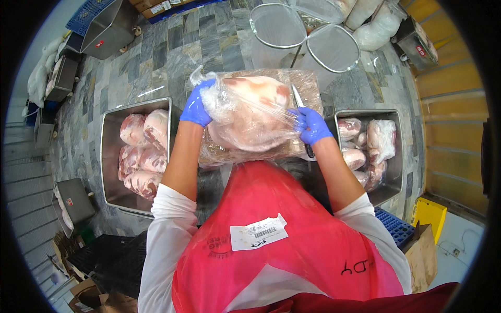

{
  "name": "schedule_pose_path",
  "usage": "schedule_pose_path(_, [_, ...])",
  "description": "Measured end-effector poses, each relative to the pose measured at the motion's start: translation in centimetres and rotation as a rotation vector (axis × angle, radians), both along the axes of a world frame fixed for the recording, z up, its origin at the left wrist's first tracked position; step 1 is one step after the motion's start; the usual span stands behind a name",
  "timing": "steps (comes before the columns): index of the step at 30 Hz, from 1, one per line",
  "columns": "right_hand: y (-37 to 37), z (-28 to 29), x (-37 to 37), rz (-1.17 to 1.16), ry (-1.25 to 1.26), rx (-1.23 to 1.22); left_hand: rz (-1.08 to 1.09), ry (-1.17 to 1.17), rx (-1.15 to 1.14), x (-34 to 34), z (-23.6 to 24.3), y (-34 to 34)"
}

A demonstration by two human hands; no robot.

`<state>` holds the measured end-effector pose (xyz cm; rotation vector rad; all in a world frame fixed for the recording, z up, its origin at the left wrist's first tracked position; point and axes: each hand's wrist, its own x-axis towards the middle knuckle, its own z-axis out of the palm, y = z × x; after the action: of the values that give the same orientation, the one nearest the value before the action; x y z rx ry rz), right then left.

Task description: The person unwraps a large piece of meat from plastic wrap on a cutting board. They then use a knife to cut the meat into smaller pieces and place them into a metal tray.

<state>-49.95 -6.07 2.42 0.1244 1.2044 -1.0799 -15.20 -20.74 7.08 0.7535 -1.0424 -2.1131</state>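
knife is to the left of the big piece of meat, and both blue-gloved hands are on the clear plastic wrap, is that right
Not quite: the knife is to the right of the big piece of meat, as the head view shows. Both blue-gloved hands, left hand and right hand, are indeed on the clear plastic wrap.

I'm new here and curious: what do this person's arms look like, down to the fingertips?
The left glove and right glove are blue, thin and snug. White sleeves stop well short of them, leaving the lower forearms bare.
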Motion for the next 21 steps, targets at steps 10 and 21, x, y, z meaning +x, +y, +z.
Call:
schedule_pose_path(10, [7.9, -1.7, 7.5, 1.43, 1.295, -0.462, 0.241, -0.248, 0.732, 15.8, -12.5, 18.3])
schedule_pose_path(21, [1.4, 3.5, 17.9, 1.711, 1.088, -0.953, 0.019, 0.085, 0.712, 4.5, -8.8, 19.5])
